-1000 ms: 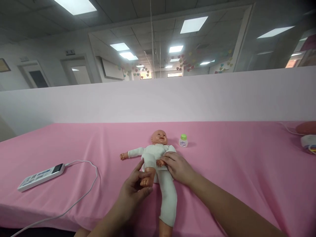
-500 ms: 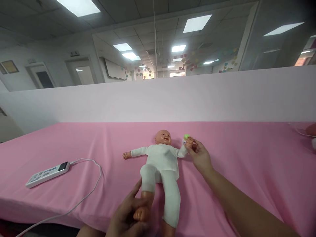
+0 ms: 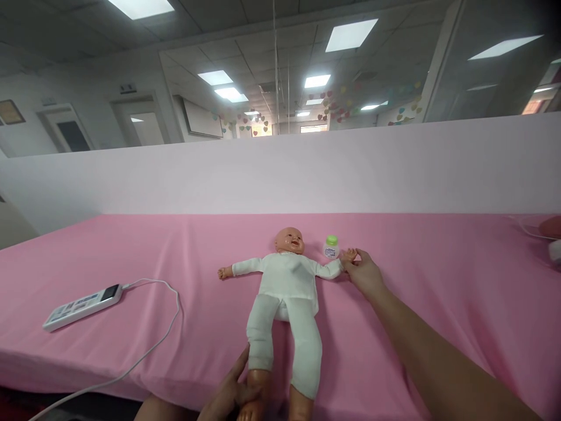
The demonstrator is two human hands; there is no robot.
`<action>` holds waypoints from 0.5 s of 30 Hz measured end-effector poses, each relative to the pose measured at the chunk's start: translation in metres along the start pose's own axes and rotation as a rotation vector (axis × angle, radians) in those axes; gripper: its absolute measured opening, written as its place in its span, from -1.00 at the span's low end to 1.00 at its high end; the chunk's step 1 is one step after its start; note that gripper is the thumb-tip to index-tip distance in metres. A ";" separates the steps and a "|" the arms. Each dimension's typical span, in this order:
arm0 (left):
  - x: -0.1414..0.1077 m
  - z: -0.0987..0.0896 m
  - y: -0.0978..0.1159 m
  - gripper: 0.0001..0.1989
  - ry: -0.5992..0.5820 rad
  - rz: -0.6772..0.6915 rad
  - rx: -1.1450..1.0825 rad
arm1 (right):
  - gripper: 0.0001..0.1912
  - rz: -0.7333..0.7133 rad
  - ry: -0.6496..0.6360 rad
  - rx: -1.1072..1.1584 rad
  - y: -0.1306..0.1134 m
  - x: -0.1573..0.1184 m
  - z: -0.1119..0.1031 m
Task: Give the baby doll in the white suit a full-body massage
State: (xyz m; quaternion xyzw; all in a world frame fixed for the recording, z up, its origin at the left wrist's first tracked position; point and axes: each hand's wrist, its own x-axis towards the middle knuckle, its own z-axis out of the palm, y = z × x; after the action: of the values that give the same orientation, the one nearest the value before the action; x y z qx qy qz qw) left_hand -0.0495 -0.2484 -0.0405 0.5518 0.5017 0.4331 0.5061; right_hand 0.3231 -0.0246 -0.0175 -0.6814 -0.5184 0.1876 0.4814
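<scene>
A baby doll (image 3: 288, 279) in a white top and trousers lies on its back, its head toward the far side. My right hand (image 3: 364, 272) pinches the doll's small hand at the right, with that arm stretched out sideways. At the bottom, my left hand (image 3: 230, 390) grips the doll's lower leg and ankle on the left side; part of this hand is cut off by the frame edge. Just beyond the doll's outstretched arm stands a small jar (image 3: 331, 248) with a green lid and a printed label.
A pink cloth (image 3: 421, 304) covers the table, with a low white partition (image 3: 280, 175) behind it. At the left lies a white power strip (image 3: 83, 306), its cable (image 3: 164, 334) curving down over the front edge. A partly visible reddish object (image 3: 550, 227) sits at the far right.
My right hand has drawn the doll's arm outward to the right, leaving the jar in full view. The leg in my left hand has come down and straightened toward me.
</scene>
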 end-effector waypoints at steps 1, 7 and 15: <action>-0.004 -0.003 0.000 -0.55 0.010 0.065 0.040 | -0.30 -0.016 0.008 0.037 -0.009 -0.006 0.000; -0.015 -0.009 0.031 -0.68 0.026 0.347 0.183 | -0.51 -0.520 -0.138 0.147 -0.059 -0.062 0.012; 0.040 0.016 0.073 -0.69 -0.022 0.321 0.276 | -0.66 -0.976 -0.303 -0.140 -0.068 -0.085 0.029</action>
State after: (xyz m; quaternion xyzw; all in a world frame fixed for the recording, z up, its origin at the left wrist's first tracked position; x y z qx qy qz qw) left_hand -0.0204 -0.2092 0.0291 0.6935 0.4564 0.4292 0.3557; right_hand 0.2319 -0.0864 0.0064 -0.3560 -0.8512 0.0029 0.3856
